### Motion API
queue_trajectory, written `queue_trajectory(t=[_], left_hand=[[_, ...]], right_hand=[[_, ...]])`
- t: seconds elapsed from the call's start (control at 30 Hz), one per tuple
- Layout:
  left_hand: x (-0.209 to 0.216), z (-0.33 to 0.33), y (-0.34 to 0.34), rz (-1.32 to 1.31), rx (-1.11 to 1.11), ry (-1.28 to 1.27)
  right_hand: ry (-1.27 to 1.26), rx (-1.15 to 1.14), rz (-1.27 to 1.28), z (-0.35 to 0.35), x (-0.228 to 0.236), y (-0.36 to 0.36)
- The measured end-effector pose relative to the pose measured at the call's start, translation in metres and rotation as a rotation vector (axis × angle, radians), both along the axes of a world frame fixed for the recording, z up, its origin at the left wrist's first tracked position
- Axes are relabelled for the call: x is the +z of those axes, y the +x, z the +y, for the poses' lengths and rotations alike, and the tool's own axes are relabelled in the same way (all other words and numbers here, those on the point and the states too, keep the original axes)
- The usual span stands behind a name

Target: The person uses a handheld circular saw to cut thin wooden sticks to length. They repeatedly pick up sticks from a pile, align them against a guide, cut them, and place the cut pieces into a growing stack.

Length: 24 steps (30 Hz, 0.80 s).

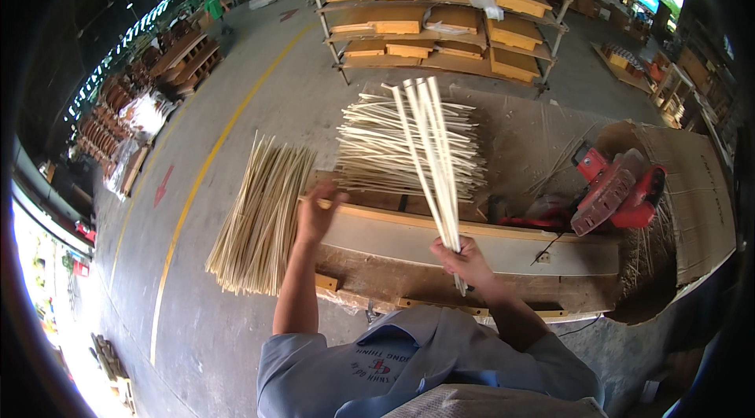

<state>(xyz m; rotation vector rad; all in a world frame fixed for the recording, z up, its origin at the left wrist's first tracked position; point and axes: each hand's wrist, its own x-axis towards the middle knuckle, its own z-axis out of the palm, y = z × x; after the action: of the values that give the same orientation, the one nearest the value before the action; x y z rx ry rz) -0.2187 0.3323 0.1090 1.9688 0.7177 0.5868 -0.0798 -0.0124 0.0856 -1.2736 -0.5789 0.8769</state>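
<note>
My right hand (pixel 465 258) is closed round the lower end of a bundle of thin pale sticks (pixel 434 147), which stands nearly upright above the bench and leans slightly left. Slightly blurred, my left hand (pixel 316 215) is raised beside the left pile of sticks (pixel 263 217), its fingers apart and no object visible in them. That pile lies lengthwise at the bench's left end. Behind the held bundle, a second pile of pale sticks (pixel 377 143) lies crosswise. A long board with a pale face (pixel 377 237) runs along the bench in front of me.
A red power sander (pixel 613 194) rests at the right of the bench (pixel 519 123), by an open cardboard box (pixel 696 198) with stick scraps. A rack (pixel 440 64) of wooden panels stands beyond. Stacked wooden parts (pixel 118 123) and a person in green (pixel 214 7) are far left.
</note>
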Motion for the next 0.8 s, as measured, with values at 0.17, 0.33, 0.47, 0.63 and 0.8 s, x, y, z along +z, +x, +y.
queue_trajectory(t=[0.17, 0.33, 0.47, 0.63, 0.8], left_hand=[[0.075, -0.146, 0.068, -0.309, -0.939, -0.333], [0.100, -0.196, 0.076, -0.192, -1.079, -0.439], [0.096, -0.211, 0.075, -0.142, -1.101, -0.275], [0.083, -0.222, 0.075, -0.187, -1.110, -0.392], [0.092, -0.225, 0.067, -0.155, -1.088, -0.380]], right_hand=[[-0.114, 0.107, -0.217, 0.000, 0.008, -0.001], [0.294, -0.116, -0.371, -0.001, 0.029, -0.015], [0.171, -0.016, -0.292, -0.022, 0.017, -0.012], [0.067, -0.028, -0.327, -0.029, -0.010, -0.011], [0.167, -0.077, -0.331, -0.030, 0.003, -0.018]])
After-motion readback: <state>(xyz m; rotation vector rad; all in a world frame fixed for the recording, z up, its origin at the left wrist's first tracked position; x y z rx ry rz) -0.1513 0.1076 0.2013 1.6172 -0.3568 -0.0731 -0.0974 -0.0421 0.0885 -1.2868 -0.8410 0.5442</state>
